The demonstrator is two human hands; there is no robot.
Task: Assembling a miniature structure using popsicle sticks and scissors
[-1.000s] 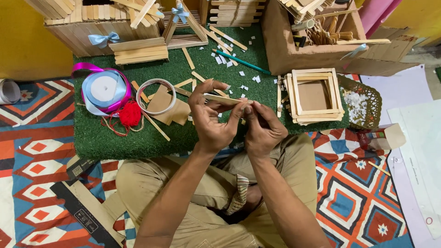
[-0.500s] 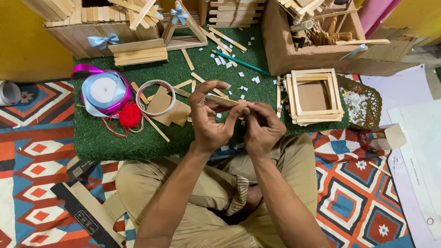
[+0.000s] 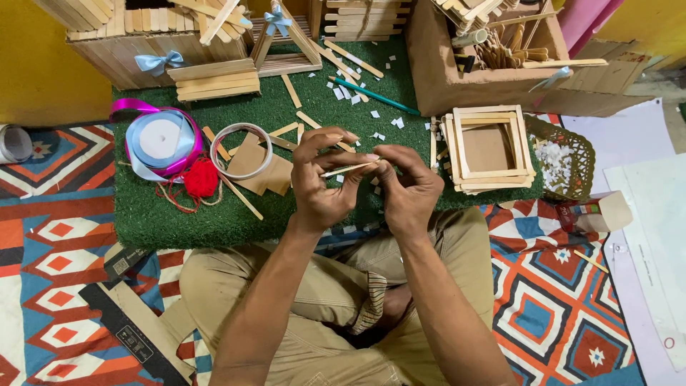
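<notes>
green turf mat (image 3: 214, 214) bears ribbon spool (image 3: 158, 139), stick frames (image 3: 489, 150).

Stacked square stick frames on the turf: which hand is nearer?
Right. The right hand sits just beside the stacked square frames, at their near-left corner. The left hand is farther off, beyond the thin stick both hands pinch.

I note a brown cardboard box (image 3: 457, 78) far right on the green mat, open-topped; a small tan carton (image 3: 607, 212) right; a flat black printed box (image 3: 132, 332) near left on the rug.
</notes>
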